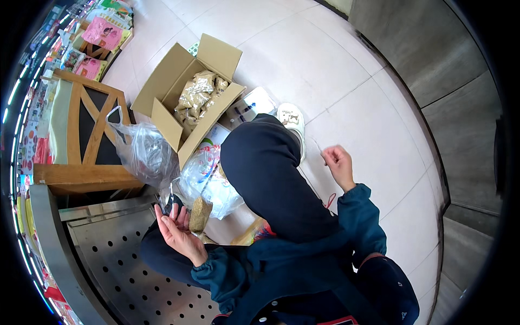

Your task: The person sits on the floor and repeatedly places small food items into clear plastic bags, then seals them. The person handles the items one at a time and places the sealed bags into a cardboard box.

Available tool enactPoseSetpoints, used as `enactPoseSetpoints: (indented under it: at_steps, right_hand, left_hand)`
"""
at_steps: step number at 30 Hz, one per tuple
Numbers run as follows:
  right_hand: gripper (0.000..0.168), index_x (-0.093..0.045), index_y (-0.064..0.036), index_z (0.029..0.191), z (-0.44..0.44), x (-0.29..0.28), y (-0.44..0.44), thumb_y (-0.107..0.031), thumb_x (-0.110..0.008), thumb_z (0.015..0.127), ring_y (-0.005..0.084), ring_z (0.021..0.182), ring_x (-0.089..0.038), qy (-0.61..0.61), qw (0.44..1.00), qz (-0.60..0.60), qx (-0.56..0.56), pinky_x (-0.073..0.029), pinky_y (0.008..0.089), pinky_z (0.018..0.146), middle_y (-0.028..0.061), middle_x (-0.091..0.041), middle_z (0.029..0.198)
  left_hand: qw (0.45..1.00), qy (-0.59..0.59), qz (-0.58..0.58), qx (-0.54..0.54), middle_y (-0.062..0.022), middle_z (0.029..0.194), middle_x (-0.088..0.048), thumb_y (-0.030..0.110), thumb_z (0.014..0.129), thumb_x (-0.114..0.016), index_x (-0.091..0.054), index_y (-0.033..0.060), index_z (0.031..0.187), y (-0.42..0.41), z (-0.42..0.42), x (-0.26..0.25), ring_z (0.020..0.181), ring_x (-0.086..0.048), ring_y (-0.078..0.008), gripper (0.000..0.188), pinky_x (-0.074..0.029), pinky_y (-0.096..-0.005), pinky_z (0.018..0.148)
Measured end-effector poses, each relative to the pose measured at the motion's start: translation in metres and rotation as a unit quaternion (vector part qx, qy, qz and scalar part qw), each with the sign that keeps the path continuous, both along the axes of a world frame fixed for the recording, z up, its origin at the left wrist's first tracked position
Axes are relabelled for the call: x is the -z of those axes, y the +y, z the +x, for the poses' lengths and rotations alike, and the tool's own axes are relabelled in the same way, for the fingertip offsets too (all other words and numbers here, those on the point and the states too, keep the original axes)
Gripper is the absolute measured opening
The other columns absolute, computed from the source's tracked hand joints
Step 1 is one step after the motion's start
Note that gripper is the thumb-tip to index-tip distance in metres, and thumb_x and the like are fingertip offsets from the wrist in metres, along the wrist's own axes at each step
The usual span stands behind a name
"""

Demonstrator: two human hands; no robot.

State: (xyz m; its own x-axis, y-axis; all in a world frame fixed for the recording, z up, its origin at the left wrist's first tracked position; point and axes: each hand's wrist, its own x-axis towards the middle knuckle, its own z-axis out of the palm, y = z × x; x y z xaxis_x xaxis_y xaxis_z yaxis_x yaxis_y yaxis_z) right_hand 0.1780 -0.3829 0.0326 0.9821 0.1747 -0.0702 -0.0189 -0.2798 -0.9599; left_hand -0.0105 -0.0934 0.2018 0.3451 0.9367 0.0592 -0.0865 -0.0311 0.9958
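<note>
My left hand [176, 231] is at the lower left, palm up with the fingers partly spread, beside a clear bag of brown granular goods [200, 215]; whether it grips the bag's plastic cannot be told. My right hand [338, 164] is raised over the floor at the right, fingers curled, with a thin thread-like thing [318, 146] at its fingertips. In front of me stands an open cardboard box [162, 91] with several clear bags of brown contents [199, 95] inside. Clear and white plastic bags [221, 195] lie between the box and my knee.
A tied-looking clear plastic bag [148, 152] rests by a wooden display stand [87, 174]. A perforated metal panel [122, 260] is at the lower left. Wrapped white packs [252, 107] lie beside the box. A red loop [330, 200] is near my leg. Grey cabinets [455, 109] line the right.
</note>
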Motion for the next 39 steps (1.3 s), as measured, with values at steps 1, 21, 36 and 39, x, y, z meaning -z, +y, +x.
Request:
enactPoseSetpoints:
  at_steps: [1, 21, 36, 39]
  right_hand:
    - [0.010, -0.055, -0.004, 0.068, -0.005, 0.047, -0.019, -0.010, -0.058, 0.076, 0.0164, 0.058, -0.053, -0.040, 0.980, -0.193, -0.017, -0.042, 0.0289, 0.054, 0.0058, -0.050, 0.064]
    - [0.057, -0.029, 0.001, 0.126, -0.020, 0.159, 0.070, -0.002, -0.053, 0.074, 0.0211, 0.076, -0.056, 0.045, 0.892, -0.157, -0.422, -0.047, 0.0302, 0.067, 0.0142, -0.054, 0.095]
    - [0.012, -0.052, -0.004, 0.090, -0.036, -0.217, 0.042, -0.007, -0.040, 0.088, 0.0026, 0.054, -0.036, -0.280, 0.951, 0.124, 0.046, -0.028, 0.0145, 0.046, 0.0003, -0.046, 0.072]
    - [0.027, -0.052, -0.002, 0.106, -0.069, -0.242, 0.127, -0.001, -0.050, 0.080, 0.0140, 0.082, -0.054, -0.181, 0.950, 0.091, -0.236, -0.043, 0.0232, 0.069, 0.0072, -0.053, 0.089]
  left_hand:
    - [1.000, -0.001, -0.006, 0.005, -0.0155, 0.101, -0.057, 0.025, 0.090, -0.043, -0.039, 0.0085, 0.126, 0.001, 0.001, 0.002, 0.079, -0.059, -0.0145, 0.039, -0.049, -0.0215, 0.066]
    - [0.999, -0.003, -0.053, -0.011, -0.0143, 0.090, -0.062, 0.024, 0.092, -0.039, -0.037, 0.0057, 0.126, 0.014, -0.002, 0.012, 0.077, -0.063, -0.0179, 0.039, -0.049, -0.0254, 0.070]
    - [0.990, -0.120, -0.061, 0.032, -0.0136, 0.087, -0.062, 0.021, 0.093, -0.036, -0.037, 0.0029, 0.125, 0.002, -0.015, -0.017, 0.075, -0.062, -0.0196, 0.038, -0.051, -0.0285, 0.071]
    - [0.987, -0.140, -0.062, 0.042, -0.0139, 0.087, -0.062, 0.021, 0.092, -0.036, -0.036, 0.0035, 0.126, 0.001, -0.024, -0.027, 0.074, -0.062, -0.0199, 0.038, -0.051, -0.0287, 0.070]
